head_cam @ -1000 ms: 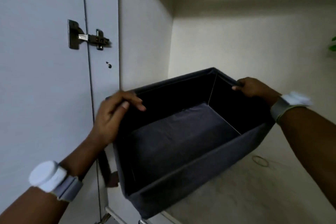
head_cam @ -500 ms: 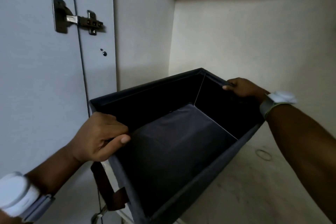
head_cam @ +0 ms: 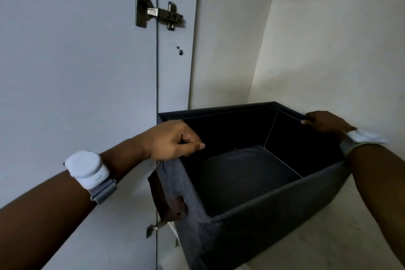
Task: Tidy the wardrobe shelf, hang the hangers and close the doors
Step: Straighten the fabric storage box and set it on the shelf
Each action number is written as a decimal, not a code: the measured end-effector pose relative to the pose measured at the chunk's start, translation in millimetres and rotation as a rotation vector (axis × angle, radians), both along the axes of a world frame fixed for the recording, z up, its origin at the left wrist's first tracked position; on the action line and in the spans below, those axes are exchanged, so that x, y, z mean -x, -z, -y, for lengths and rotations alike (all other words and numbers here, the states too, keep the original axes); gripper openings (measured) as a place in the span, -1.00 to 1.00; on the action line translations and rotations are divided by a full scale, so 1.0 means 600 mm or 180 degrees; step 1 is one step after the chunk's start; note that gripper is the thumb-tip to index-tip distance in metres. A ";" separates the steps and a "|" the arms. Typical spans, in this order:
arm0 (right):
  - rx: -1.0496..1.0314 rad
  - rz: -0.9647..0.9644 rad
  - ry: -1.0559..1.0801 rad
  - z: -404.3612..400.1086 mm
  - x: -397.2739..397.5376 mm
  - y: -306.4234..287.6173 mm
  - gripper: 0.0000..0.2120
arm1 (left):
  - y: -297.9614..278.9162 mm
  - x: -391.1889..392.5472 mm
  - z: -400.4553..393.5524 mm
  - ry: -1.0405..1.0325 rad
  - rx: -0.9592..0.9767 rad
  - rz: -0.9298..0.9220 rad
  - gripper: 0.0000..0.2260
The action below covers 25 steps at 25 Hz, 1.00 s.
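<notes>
Hands [head_cam: 173, 140] [head_cam: 324, 121] grip bin [head_cam: 252, 215] rim

A pale door panel [head_cam: 76, 61] carries a metal hinge [head_cam: 157, 14] up left. Cream inner walls [head_cam: 328, 50] meet in a dim corner; light falls from the right.

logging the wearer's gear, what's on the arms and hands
Both forearms are bare, no sleeves or gloves. The left wrist carries a round white puck-shaped device on a grey fabric strap. The right wrist wears a similar white device on a grey band with a pale green edge.
</notes>
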State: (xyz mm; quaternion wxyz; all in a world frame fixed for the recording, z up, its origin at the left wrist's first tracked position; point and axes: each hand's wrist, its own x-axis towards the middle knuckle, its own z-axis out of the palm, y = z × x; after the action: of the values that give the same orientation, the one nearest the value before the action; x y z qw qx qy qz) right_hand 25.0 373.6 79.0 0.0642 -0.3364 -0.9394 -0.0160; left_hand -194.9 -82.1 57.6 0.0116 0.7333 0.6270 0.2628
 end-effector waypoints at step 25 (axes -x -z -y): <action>-0.2561 0.0401 -0.1427 -0.053 0.230 -0.017 -0.62 | -0.003 -0.030 -0.064 -0.0329 -0.0245 -0.0508 -0.57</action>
State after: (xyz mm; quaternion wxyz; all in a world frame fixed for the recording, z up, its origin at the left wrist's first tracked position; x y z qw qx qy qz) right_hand -113.1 405.6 89.0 0.1343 -0.0718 -0.9101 -0.3853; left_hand -177.0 -43.8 59.3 -0.0801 0.7185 0.6523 0.2277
